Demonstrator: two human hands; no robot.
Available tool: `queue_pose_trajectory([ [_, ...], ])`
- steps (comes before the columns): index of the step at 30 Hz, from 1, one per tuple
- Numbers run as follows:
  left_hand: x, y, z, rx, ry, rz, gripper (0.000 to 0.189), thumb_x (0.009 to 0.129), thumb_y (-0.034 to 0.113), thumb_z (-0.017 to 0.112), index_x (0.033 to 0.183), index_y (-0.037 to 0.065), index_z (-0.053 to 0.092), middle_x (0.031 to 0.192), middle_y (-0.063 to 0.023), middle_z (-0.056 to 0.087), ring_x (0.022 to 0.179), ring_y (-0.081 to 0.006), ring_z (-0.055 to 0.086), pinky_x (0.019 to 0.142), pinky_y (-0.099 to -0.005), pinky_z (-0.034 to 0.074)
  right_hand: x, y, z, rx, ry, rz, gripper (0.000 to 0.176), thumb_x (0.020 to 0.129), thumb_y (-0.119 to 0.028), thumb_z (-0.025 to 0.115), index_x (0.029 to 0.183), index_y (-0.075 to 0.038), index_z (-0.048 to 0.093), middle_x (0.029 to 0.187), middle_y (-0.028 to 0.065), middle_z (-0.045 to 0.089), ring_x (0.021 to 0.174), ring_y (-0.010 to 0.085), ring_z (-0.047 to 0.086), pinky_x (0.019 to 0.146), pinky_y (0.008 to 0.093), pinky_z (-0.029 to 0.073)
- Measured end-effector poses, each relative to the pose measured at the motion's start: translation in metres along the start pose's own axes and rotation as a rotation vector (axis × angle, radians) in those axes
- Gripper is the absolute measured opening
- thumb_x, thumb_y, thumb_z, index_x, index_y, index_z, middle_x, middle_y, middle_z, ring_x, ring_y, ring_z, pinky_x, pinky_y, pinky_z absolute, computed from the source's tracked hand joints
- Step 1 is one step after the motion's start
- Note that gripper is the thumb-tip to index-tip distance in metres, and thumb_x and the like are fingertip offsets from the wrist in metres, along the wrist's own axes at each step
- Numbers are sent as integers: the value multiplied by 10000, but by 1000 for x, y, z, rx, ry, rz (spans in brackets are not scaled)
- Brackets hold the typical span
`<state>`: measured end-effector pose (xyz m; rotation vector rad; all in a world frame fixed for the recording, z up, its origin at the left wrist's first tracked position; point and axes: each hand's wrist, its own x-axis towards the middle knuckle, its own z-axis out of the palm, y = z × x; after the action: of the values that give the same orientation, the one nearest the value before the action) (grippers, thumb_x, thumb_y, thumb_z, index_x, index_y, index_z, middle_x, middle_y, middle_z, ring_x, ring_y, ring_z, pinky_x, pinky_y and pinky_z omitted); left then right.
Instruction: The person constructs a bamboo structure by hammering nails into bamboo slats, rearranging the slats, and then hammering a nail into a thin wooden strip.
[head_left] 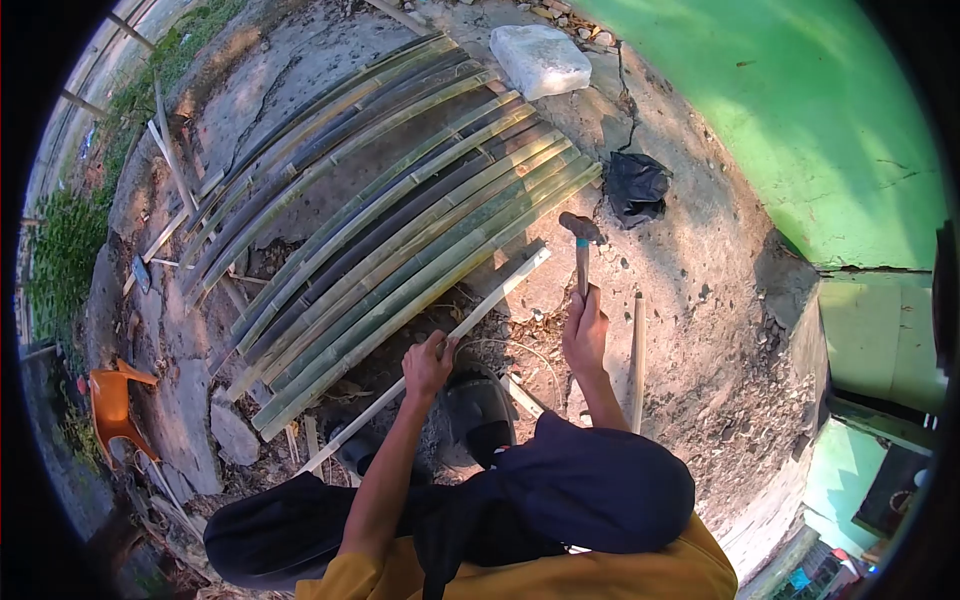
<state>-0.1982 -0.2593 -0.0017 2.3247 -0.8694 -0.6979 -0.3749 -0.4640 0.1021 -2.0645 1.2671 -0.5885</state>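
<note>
My right hand (585, 330) grips the wooden handle of a hammer (581, 240), its dark head raised above the ground near the end of the bamboo panel. My left hand (428, 365) holds a pale split bamboo slat (480, 312) that runs diagonally from my knees toward the upper right. That slat lies along the near edge of a row of split bamboo strips (400, 220) laid side by side on the ground. A black sandal (482, 412) on my foot sits just below the slat.
A thin stick (636, 360) lies right of my right hand. A black plastic bag (636, 186) and a white block (541, 58) sit beyond the strips. A green wall (800, 110) rises at right. An orange chair (110, 405) lies at left, loose wood scraps (170, 160) beyond.
</note>
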Motion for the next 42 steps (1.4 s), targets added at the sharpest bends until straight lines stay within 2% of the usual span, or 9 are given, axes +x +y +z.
queue_pose_trajectory([
  [2, -4, -1, 1, 10, 1, 3, 292, 927, 395, 694, 892, 107, 661, 667, -203, 663, 712, -443, 668, 621, -532, 506, -5, 19, 7, 53, 55, -60, 123, 1047, -107, 496, 1118, -15, 456, 698, 253, 605, 597, 433, 634, 501, 499, 426],
  [5, 2, 0, 3, 14, 34, 31, 275, 927, 391, 694, 905, 118, 660, 646, -200, 647, 704, -444, 664, 614, -535, 497, -19, 79, 32, -252, -284, 184, 144, 1062, -178, 465, 1105, -45, 430, 700, 290, 623, 650, 490, 644, 536, 565, 445],
  [16, -11, 1, 8, 127, 65, 130, 205, 939, 292, 676, 920, 130, 551, 763, -124, 682, 680, -400, 665, 554, -529, 460, 3, 11, -4, -2, 46, -49, 117, 1064, -135, 475, 1070, -29, 426, 655, 257, 573, 609, 473, 630, 476, 528, 414],
  [20, -11, 2, 6, 126, 87, 160, 180, 938, 261, 667, 918, 133, 542, 768, -126, 685, 686, -397, 668, 554, -530, 465, -32, 75, 30, -255, -314, 195, 156, 1057, -170, 456, 1100, -21, 442, 715, 296, 626, 679, 509, 638, 580, 573, 464],
  [29, -11, 5, 8, 101, 96, 156, 230, 966, 293, 658, 882, 123, 529, 725, -143, 665, 679, -405, 657, 552, -533, 455, 20, -18, -19, -21, 41, 37, 120, 1062, -129, 462, 1069, -12, 438, 653, 260, 600, 594, 454, 650, 448, 506, 446],
  [32, -12, 4, 5, 121, 69, 139, 165, 945, 249, 652, 921, 135, 535, 773, -133, 686, 696, -400, 671, 556, -535, 471, -5, 33, 15, -105, 5, 67, 166, 1060, -170, 468, 1092, -10, 439, 691, 281, 620, 635, 458, 668, 486, 511, 468],
  [33, -13, 4, 5, 113, 72, 152, 163, 946, 245, 650, 920, 134, 534, 773, -134, 685, 696, -402, 670, 556, -535, 471, -14, 58, 26, -293, -249, 221, 210, 1055, -210, 470, 1125, -14, 440, 720, 304, 633, 679, 491, 665, 535, 548, 479],
  [34, -10, 4, 5, 103, 81, 165, 161, 947, 241, 648, 918, 133, 533, 772, -136, 683, 696, -405, 668, 555, -535, 470, -33, 93, 46, -258, -216, 243, 223, 1051, -225, 473, 1139, -23, 439, 741, 315, 639, 694, 519, 650, 564, 585, 474],
  [42, -10, 1, 7, 124, 34, 133, 157, 936, 233, 651, 928, 135, 528, 797, -132, 693, 703, -410, 669, 564, -547, 466, 5, 15, 8, -17, -33, 86, 166, 1060, -183, 486, 1099, -29, 436, 694, 282, 613, 616, 489, 631, 507, 567, 439],
])
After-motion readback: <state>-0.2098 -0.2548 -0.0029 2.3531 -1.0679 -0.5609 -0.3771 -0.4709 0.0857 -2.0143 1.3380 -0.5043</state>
